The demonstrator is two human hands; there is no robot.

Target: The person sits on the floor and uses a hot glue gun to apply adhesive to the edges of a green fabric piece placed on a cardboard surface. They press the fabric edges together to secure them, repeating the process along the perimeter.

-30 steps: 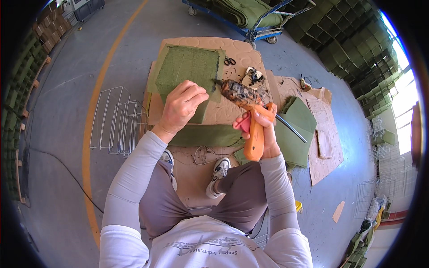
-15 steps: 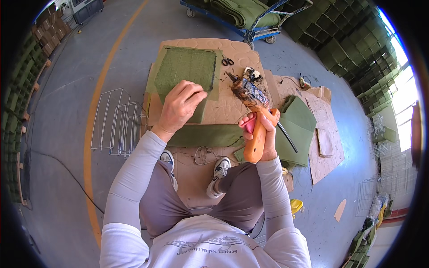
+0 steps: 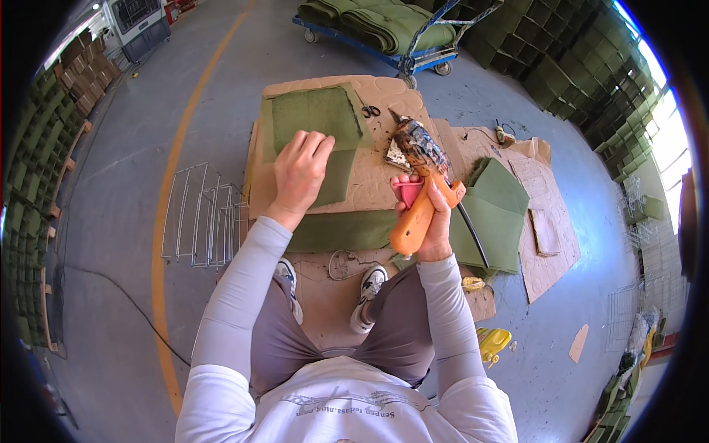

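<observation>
My right hand (image 3: 436,221) is wrapped round the orange handle of a glue gun (image 3: 419,225), with fingers at its pink trigger. The gun's barrel is coated in dark, charred residue, and its nozzle points away from me, up and left. Over a green fabric piece (image 3: 299,114) with a paler mesh-like border, my left hand (image 3: 301,173) is closed, fingers curled and pressed together. Whatever its fingertips grip is hidden. Beneath lies another green fabric part (image 3: 338,177). Black-handled scissors (image 3: 371,111) rest just beyond the fabric, left of the nozzle.
A cardboard-covered work surface (image 3: 377,181) stands before me. Green sheets (image 3: 491,221) lie to its right, and a wire rack (image 3: 199,214) is at its left. A blue cart (image 3: 399,60) carries green fabric at the back. A yellow container (image 3: 492,344) sits on the floor.
The glue gun's nozzle has swung right, away from the fabric. My left hand has shifted from near the fabric's right edge to further over it. The whole view has shifted slightly.
</observation>
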